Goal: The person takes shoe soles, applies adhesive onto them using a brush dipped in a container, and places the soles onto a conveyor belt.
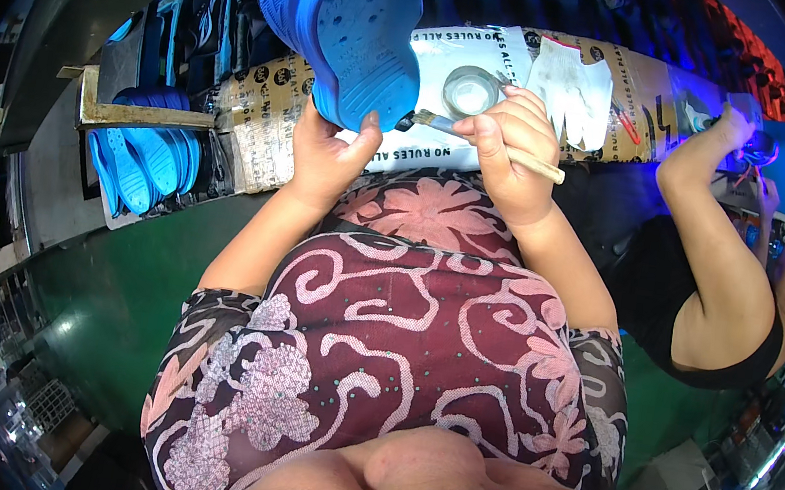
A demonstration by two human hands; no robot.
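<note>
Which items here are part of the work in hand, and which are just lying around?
In use:
left hand holding blue clog sole
right hand holding brush
small round tin nearby

Lying about:
white glove
stacked blue soles
co-worker's arm

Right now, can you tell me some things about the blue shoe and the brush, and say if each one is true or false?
1. The left hand holds a blue clog. True.
2. The right hand holds a pair of scissors. False: it holds a brush with a wooden handle.
3. The brush tip is at the clog's edge. True.
4. A red glove lies on the bench. False: the glove is white.
5. A small round tin sits behind the hands. True.
</note>
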